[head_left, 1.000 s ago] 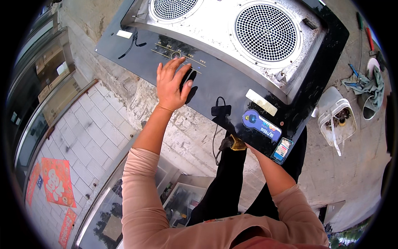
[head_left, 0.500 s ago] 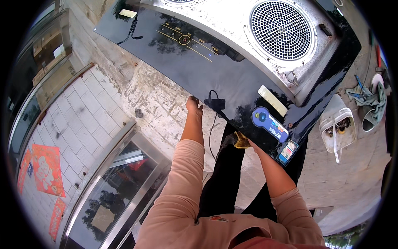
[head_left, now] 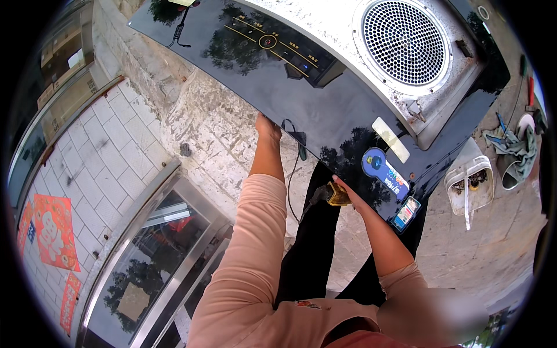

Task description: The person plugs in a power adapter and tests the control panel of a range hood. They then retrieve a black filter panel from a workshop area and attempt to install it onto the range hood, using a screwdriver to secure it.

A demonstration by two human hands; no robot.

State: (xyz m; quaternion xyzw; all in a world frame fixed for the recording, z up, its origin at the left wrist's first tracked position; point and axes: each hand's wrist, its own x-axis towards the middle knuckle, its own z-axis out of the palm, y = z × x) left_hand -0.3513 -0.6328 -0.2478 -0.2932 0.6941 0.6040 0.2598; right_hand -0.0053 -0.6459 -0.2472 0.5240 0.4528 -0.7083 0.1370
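A range hood (head_left: 342,119) with a black glass front, touch controls and a round perforated metal filter (head_left: 406,43) fills the upper view, lying tilted. My left hand (head_left: 267,126) grips its near edge, fingers partly hidden beneath the glass. Farther right along that edge, my right hand (head_left: 347,196) holds the panel near its lower corner, fingertips partly out of sight. Beside the right hand is a yellow and dark object (head_left: 336,195) whose kind I cannot make out. Near my left hand, a small black oblong piece on a cord (head_left: 301,144) hangs at the edge.
To the right stands a white bucket (head_left: 471,184) with dark bits inside. Beyond it lie a grey-green cloth (head_left: 513,148) and red-handled tools (head_left: 531,93). At left are a glass-fronted metal frame (head_left: 154,261), a tiled wall (head_left: 110,139) and a red poster (head_left: 55,232).
The hood has shifted a little to the right and away in the view. The black oblong piece now hangs over its near edge instead of lying on the glass. Both hands stay on the edge.
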